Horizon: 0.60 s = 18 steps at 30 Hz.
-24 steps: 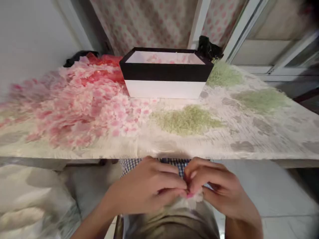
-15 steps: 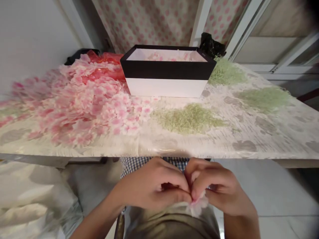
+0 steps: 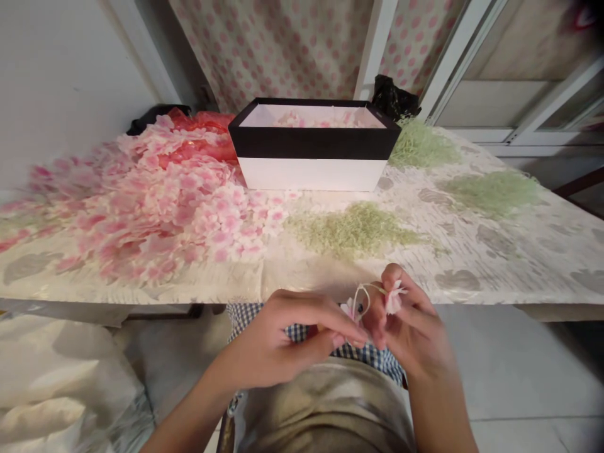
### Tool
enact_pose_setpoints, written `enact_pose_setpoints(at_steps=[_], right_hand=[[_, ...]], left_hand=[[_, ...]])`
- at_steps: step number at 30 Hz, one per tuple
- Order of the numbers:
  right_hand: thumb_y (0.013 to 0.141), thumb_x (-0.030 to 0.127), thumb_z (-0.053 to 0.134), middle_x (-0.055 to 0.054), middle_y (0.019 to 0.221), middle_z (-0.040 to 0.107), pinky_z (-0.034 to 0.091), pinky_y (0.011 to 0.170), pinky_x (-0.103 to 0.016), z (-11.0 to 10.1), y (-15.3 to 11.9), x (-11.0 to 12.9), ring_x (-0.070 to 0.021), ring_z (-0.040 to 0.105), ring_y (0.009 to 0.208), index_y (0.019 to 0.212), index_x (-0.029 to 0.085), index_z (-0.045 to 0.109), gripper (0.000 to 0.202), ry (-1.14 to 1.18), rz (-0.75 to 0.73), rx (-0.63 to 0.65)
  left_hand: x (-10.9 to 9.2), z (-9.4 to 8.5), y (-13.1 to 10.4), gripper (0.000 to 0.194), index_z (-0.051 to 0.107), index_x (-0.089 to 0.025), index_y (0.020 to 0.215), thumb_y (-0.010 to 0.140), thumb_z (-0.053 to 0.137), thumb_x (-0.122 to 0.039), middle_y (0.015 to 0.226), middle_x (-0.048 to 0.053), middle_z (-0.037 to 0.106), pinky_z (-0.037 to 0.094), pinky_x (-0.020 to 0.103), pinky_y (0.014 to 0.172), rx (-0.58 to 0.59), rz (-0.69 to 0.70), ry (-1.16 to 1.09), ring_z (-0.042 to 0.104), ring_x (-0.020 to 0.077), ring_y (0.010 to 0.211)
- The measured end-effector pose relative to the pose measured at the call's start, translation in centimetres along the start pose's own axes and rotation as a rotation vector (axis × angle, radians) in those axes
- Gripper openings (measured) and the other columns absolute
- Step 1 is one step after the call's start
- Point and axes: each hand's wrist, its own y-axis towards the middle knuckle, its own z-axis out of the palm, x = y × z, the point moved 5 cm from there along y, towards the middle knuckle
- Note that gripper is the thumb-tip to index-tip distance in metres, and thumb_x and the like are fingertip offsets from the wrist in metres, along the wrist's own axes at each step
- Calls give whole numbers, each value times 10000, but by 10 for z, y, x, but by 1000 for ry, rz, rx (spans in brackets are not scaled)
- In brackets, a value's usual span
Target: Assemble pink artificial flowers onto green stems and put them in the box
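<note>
Just past the table's front edge, my right hand [image 3: 418,327] pinches a small white-and-pink artificial flower [image 3: 394,299], whose petals face right. A thin pale stem [image 3: 362,290] loops from it toward a second small flower [image 3: 349,308]. That second bloom shows above the index finger of my left hand [image 3: 297,343], which is closed with thumb and fingers close together by the looped stem. The exact grip of the left fingertips is partly hidden. On the table ahead lie a large heap of pink artificial petal flowers [image 3: 189,201] and a small pile of green stems [image 3: 356,229].
A black-and-white box [image 3: 311,173] with pink flowers inside stands at the back middle. Two more green bunches [image 3: 491,192] lie to the right. Red plastic [image 3: 201,153] and a black bag [image 3: 394,97] are at the back. White sacks [image 3: 51,371] sit lower left.
Both hands have risen toward the table edge. The right hand has turned and moved up, showing a flower and looped stem where a petal cluster hung below the pinched fingers.
</note>
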Motion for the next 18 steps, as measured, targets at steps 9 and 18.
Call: enact_pose_setpoints(at_steps=[9, 18], right_hand=[[918, 218, 627, 22, 722, 687, 470, 463, -163, -8, -11, 10, -73, 629, 501, 932, 238, 606, 33, -315, -17, 94], [821, 211, 723, 33, 649, 634, 442, 439, -223, -49, 11, 71, -83, 537, 459, 819, 235, 690, 42, -602, -382, -307]], left_hand=[[-4, -6, -8, 235, 736, -256, 937, 861, 635, -58, 804, -14, 766, 522, 149, 535, -235, -25, 74, 647, 66, 525], [23, -15, 17, 98, 701, -206, 849, 888, 628, -152, 838, -8, 749, 517, 128, 495, -438, -149, -180, 609, 39, 509]])
